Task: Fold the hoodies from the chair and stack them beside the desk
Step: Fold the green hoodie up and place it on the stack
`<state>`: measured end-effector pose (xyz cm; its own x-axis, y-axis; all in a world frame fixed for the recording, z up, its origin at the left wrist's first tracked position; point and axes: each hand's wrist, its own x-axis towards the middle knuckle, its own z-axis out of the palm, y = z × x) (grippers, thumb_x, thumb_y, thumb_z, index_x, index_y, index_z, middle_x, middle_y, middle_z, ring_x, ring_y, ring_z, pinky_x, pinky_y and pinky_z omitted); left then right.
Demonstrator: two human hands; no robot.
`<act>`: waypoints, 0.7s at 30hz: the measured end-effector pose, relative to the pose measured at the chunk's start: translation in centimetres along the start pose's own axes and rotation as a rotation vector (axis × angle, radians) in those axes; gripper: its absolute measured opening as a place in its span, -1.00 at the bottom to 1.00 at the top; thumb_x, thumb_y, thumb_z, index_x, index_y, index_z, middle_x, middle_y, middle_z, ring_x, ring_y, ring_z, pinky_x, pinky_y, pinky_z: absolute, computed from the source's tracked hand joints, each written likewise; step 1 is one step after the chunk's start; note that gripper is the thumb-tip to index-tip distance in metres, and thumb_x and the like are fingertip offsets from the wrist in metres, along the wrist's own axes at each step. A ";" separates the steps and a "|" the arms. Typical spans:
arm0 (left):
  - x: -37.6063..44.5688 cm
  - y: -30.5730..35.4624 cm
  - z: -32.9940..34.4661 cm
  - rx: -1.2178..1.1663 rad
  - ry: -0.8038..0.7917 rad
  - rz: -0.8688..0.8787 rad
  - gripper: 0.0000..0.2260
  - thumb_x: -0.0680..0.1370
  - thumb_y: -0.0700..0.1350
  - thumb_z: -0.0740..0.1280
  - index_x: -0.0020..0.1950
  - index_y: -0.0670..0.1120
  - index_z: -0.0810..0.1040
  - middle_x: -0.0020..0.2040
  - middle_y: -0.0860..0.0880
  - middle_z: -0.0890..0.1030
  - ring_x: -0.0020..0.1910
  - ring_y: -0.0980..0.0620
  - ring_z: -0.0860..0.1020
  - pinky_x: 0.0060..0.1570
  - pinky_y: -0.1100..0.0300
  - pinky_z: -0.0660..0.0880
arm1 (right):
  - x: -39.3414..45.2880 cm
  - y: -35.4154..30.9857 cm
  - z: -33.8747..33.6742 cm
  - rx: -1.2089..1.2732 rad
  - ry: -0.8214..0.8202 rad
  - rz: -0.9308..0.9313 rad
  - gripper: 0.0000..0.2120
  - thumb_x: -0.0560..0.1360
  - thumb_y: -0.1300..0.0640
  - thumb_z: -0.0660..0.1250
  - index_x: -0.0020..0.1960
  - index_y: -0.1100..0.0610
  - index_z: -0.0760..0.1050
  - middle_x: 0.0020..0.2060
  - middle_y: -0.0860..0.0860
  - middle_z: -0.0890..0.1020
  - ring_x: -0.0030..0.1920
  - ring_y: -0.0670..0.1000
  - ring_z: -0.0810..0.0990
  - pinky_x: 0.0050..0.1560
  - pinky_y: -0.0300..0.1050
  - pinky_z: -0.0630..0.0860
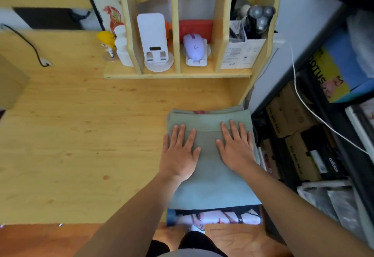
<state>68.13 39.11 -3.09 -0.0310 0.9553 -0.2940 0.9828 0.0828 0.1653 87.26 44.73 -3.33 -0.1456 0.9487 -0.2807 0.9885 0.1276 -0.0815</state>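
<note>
Folded pale green hoodie (212, 184) lies at the right end of the wooden desk (81, 125), on top of a printed mat (214, 217). Left hand (179, 155) and right hand (235, 149) both rest flat on it, fingers straight and spread, gripping nothing. Behind: shelf unit (178, 72) holding a lilac mouse (195, 47) and a white stand (155, 42). Right of desk: cardboard boxes (291, 119).

Bright, even daylight w/ soft shadows only; the desk (81, 127) lit warm, no harsh glare. Wide-angle lens bent the edges, esp the shelf (178, 74) uprights. Overall slightly soft, corners blurred
</note>
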 end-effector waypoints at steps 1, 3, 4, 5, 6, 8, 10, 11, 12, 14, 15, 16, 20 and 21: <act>-0.8 -1.0 -0.4 0.013 0.012 -0.008 -0.42 0.69 0.24 -0.15 0.66 0.11 -0.22 0.67 -0.03 -0.26 0.62 -0.08 -0.33 0.58 -0.16 -0.25 | -0.6 -0.5 -0.6 0.006 0.013 0.012 -0.39 0.67 -0.19 -0.09 0.64 -0.04 -0.18 0.63 0.04 -0.14 0.61 0.16 -0.22 0.58 0.20 -0.21; -3.0 -3.5 -1.5 0.035 0.026 -0.027 -0.42 0.69 0.22 -0.15 0.68 0.06 -0.15 0.68 -0.06 -0.21 0.64 -0.13 -0.27 0.59 -0.16 -0.20 | -2.1 -2.6 -2.0 0.027 0.047 -0.003 -0.40 0.67 -0.09 0.02 0.64 0.03 -0.06 0.63 0.10 -0.08 0.61 0.18 -0.17 0.59 0.18 -0.18; -4.2 -5.0 -2.3 0.036 0.032 -0.039 -0.43 0.70 0.20 -0.13 0.68 0.04 -0.09 0.68 -0.07 -0.14 0.65 -0.13 -0.20 0.60 -0.14 -0.14 | -2.9 -4.3 -2.7 0.046 0.073 -0.038 -0.41 0.66 -0.03 0.09 0.63 0.06 0.01 0.63 0.13 -0.04 0.61 0.19 -0.14 0.59 0.17 -0.15; -5.5 -6.5 -3.1 0.033 0.034 -0.051 -0.43 0.70 0.18 -0.09 0.68 0.00 -0.01 0.68 -0.08 -0.03 0.66 -0.12 -0.10 0.60 -0.11 -0.06 | -3.8 -6.3 -3.2 0.063 0.086 -0.085 -0.41 0.65 0.02 0.13 0.62 0.08 0.06 0.62 0.14 0.00 0.61 0.20 -0.11 0.59 0.15 -0.13; -6.9 -8.1 -3.9 0.028 0.036 -0.064 -0.45 0.70 0.15 -0.03 0.66 -0.03 0.09 0.66 -0.08 0.12 0.64 -0.12 0.04 0.59 -0.08 0.05 | -4.7 -8.5 -3.8 0.087 0.088 -0.136 -0.42 0.63 0.06 0.16 0.61 0.08 0.11 0.61 0.15 0.05 0.61 0.20 -0.07 0.59 0.13 -0.10; -10.3 -11.8 -5.7 0.027 0.057 -0.111 -0.53 0.70 0.08 0.08 0.57 -0.07 0.31 0.49 -0.08 0.45 0.49 -0.09 0.37 0.44 -0.02 0.34 | -6.6 -13.7 -4.8 0.133 0.086 -0.237 -0.44 0.59 0.10 0.19 0.57 0.10 0.22 0.57 0.16 0.17 0.57 0.21 0.06 0.57 0.09 0.03; -14.0 -16.2 -7.3 -0.002 0.075 -0.187 -0.59 0.70 0.04 0.11 0.50 -0.06 0.42 0.32 -0.05 0.59 0.28 -0.07 0.55 0.21 0.01 0.52 | -8.4 -19.4 -5.6 0.204 0.072 -0.314 -0.49 0.57 0.13 0.23 0.51 0.12 0.33 0.52 0.17 0.26 0.50 0.22 0.20 0.50 0.08 0.19; -15.8 -18.6 -7.9 -0.036 0.083 -0.233 -0.61 0.70 0.04 0.11 0.49 -0.04 0.44 0.29 -0.04 0.61 0.24 -0.07 0.57 0.14 0.01 0.55 | -9.3 -22.5 -5.9 0.236 0.060 -0.341 -0.51 0.57 0.14 0.24 0.49 0.11 0.35 0.52 0.16 0.24 0.48 0.23 0.22 0.47 0.07 0.25; -17.7 -21.2 -8.5 -0.075 0.096 -0.278 -0.61 0.70 0.03 0.11 0.49 -0.03 0.44 0.28 -0.03 0.61 0.22 -0.07 0.58 0.11 0.02 0.56 | -10.2 -25.6 -6.0 0.253 0.059 -0.369 -0.53 0.58 0.13 0.24 0.48 0.09 0.36 0.54 0.15 0.20 0.47 0.23 0.21 0.46 0.08 0.28; -21.7 -26.9 -9.3 -0.153 0.131 -0.351 -0.62 0.71 0.04 0.11 0.50 0.00 0.45 0.29 -0.01 0.61 0.22 -0.06 0.59 0.09 0.03 0.56 | -11.7 -32.2 -5.9 0.274 0.067 -0.417 -0.56 0.61 0.11 0.22 0.48 0.06 0.37 0.56 0.11 0.14 0.51 0.21 0.17 0.45 0.08 0.28; -23.8 -29.9 -9.4 -0.182 0.140 -0.384 -0.62 0.71 0.04 0.11 0.50 0.01 0.44 0.30 -0.01 0.61 0.22 -0.06 0.59 0.08 0.05 0.55 | -12.6 -35.6 -5.5 0.294 0.060 -0.442 -0.58 0.62 0.10 0.21 0.48 0.05 0.37 0.57 0.09 0.13 0.52 0.19 0.16 0.45 0.07 0.27; -26.0 -33.0 -9.5 -0.208 0.145 -0.416 -0.62 0.71 0.03 0.12 0.50 0.01 0.45 0.30 -0.01 0.62 0.22 -0.05 0.59 0.07 0.06 0.54 | -13.5 -39.0 -5.1 0.321 0.041 -0.468 -0.59 0.63 0.09 0.21 0.48 0.05 0.37 0.57 0.08 0.13 0.52 0.19 0.16 0.46 0.06 0.26; -34.4 -44.6 -9.8 -0.305 0.183 -0.535 -0.66 0.68 -0.03 0.16 0.43 0.02 0.51 0.23 -0.02 0.66 0.14 -0.03 0.60 0.03 0.08 0.54 | -18.0 -50.6 -2.5 0.347 -0.100 -0.565 -0.60 0.65 0.07 0.18 0.48 0.04 0.37 0.57 0.07 0.12 0.53 0.20 0.14 0.45 0.06 0.25; -36.2 -46.9 -9.9 -0.325 0.202 -0.576 -0.67 0.68 -0.03 0.16 0.41 0.03 0.53 0.22 -0.01 0.66 0.12 -0.03 0.61 0.03 0.07 0.54 | -18.9 -52.9 -2.0 0.328 -0.131 -0.588 -0.60 0.65 0.06 0.18 0.48 0.03 0.36 0.57 0.06 0.11 0.53 0.20 0.12 0.45 0.06 0.25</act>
<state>21.31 3.46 9.14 -0.5959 0.7651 -0.2439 0.6959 0.6436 0.3186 37.84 20.64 8.18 -0.6784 0.7032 -0.2126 0.6829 0.4969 -0.5355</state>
